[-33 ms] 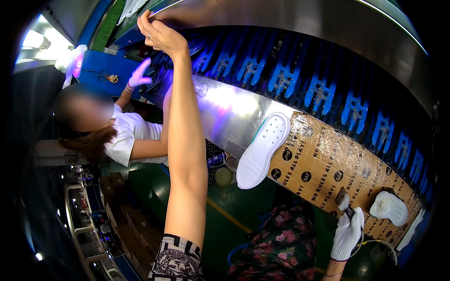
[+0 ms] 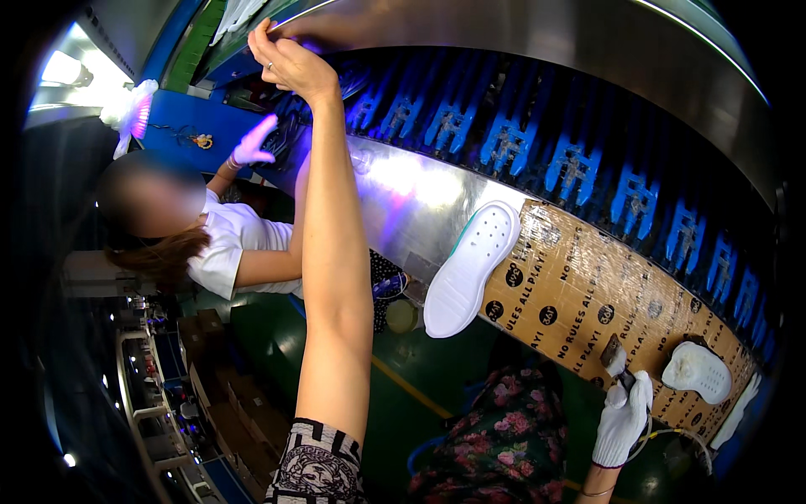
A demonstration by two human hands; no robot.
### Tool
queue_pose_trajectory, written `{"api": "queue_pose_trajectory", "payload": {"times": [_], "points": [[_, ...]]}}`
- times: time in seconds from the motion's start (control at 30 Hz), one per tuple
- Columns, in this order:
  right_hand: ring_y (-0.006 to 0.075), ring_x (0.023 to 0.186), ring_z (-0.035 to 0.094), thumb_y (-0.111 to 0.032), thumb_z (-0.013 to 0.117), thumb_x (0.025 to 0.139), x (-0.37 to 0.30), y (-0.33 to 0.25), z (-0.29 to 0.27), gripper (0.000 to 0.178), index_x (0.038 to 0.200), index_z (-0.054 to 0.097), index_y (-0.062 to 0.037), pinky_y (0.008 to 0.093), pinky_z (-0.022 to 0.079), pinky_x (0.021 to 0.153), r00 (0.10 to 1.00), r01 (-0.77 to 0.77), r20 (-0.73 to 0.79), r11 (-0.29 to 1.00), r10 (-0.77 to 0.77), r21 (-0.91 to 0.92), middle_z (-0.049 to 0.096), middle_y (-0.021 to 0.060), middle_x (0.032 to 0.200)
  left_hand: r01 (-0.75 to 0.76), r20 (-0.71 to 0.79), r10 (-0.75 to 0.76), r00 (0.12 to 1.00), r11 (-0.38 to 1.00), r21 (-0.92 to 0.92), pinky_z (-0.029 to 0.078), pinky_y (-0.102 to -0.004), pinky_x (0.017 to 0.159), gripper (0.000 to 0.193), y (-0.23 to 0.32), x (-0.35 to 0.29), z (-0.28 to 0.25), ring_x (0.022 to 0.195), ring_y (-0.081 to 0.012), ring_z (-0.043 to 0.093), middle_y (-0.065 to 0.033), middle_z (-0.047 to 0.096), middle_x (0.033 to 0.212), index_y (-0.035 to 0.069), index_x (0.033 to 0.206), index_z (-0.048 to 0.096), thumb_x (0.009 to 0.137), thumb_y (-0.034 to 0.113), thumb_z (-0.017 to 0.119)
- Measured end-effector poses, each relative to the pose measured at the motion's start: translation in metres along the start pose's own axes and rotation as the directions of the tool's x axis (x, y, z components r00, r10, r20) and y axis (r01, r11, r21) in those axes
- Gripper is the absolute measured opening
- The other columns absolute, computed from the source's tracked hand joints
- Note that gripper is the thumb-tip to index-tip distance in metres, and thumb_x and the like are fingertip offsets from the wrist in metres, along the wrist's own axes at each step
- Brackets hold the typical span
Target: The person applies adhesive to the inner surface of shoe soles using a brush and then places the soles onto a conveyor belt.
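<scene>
My left hand [image 2: 290, 63], bare with a ring, is stretched far up, its fingertips pinched on the lower edge of a curved steel hood [image 2: 520, 34]. At the lower right, my white-gloved right hand [image 2: 621, 420] grips a small dark tool [image 2: 613, 353] whose tip rests on a printed cardboard sheet [image 2: 579, 294]. A white shoe sole [image 2: 470, 269] lies tread-up at the sheet's left end, hanging over the ledge. A second white sole [image 2: 697, 372] lies just right of my right hand.
Under the hood runs a blue conveyor with rows of blue racks [image 2: 504, 143]. On the left a co-worker in a white shirt [image 2: 227, 248] reaches a gloved hand [image 2: 252, 143], lit purple, toward the conveyor. A green floor and stacked boxes [image 2: 235, 395] lie below.
The co-worker's gloved hand has shifted slightly to the right. My own hands and the soles have barely moved.
</scene>
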State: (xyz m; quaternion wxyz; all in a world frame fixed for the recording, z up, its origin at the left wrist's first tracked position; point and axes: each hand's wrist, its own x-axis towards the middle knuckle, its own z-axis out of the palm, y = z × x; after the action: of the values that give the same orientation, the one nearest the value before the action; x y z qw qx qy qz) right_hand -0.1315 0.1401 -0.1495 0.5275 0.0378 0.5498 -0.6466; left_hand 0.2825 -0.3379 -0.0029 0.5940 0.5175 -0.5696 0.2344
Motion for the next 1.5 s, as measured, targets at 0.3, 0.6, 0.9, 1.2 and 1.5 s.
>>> {"api": "queue_pose_trajectory", "payload": {"times": [0.3,0.6,0.9,1.2,1.5], "points": [[0.0107,0.066,0.047,-0.014,0.062,0.093,-0.025,-0.028,0.011,0.02,0.109,0.06,-0.0031,0.024,0.036,0.06,0.99,0.108,0.083,0.991,-0.115,0.081,0.055,0.0022,0.087,0.083,0.132,-0.099,0.986,0.989,0.122,0.029,-0.0518,0.101,0.056,0.012,0.005,-0.019,0.118,-0.0388,0.045,-0.0061,0.036,0.153,0.022,0.132,0.049,0.078,0.007,0.051],[0.0096,0.068,0.052,-0.01,0.061,0.094,-0.064,-0.062,0.026,0.02,0.112,0.059,-0.0017,0.0203,0.043,0.058,0.977,0.175,0.107,0.98,-0.185,0.092,0.061,0.0066,0.095,0.123,0.456,-0.259,0.852,0.944,0.306,0.033,-0.063,0.097,0.078,0.039,0.031,-0.061,0.126,-0.039,0.048,-0.0157,0.026,0.157,0.021,0.143,0.037,0.072,0.01,0.066],[0.0051,0.061,0.052,-0.018,0.063,0.095,-0.073,-0.084,0.024,0.029,0.121,0.061,-0.007,0.0185,0.041,0.053,0.991,0.086,0.086,0.982,-0.101,0.166,0.069,0.0043,0.104,0.167,0.599,-0.357,0.717,0.922,0.349,0.04,-0.0566,0.091,0.084,0.048,0.048,-0.081,0.112,-0.0392,0.057,-0.0136,0.017,0.16,0.021,0.147,0.031,0.071,0.005,0.065],[0.0038,0.06,0.053,-0.021,0.063,0.095,-0.087,-0.106,0.049,0.029,0.121,0.06,-0.0086,0.0154,0.041,0.05,0.986,0.144,0.057,0.973,-0.156,0.182,0.068,0.0083,0.106,0.182,0.507,-0.263,0.821,0.962,0.203,0.042,-0.0528,0.088,0.091,0.035,0.033,-0.08,0.103,-0.0405,0.055,-0.0145,0.018,0.159,0.019,0.15,0.029,0.068,-0.004,0.06],[0.003,0.059,0.046,-0.022,0.059,0.098,-0.087,-0.101,0.107,0.031,0.113,0.057,0.0046,0.0135,0.035,0.049,0.968,0.162,0.164,0.971,-0.192,0.178,0.051,-0.0015,0.073,0.173,0.257,-0.15,0.955,0.982,-0.07,0.038,-0.047,0.095,0.04,0.003,0.05,-0.069,0.111,-0.0325,0.048,-0.0084,0.055,0.124,0.015,0.109,0.07,0.072,0.005,0.059]]}}
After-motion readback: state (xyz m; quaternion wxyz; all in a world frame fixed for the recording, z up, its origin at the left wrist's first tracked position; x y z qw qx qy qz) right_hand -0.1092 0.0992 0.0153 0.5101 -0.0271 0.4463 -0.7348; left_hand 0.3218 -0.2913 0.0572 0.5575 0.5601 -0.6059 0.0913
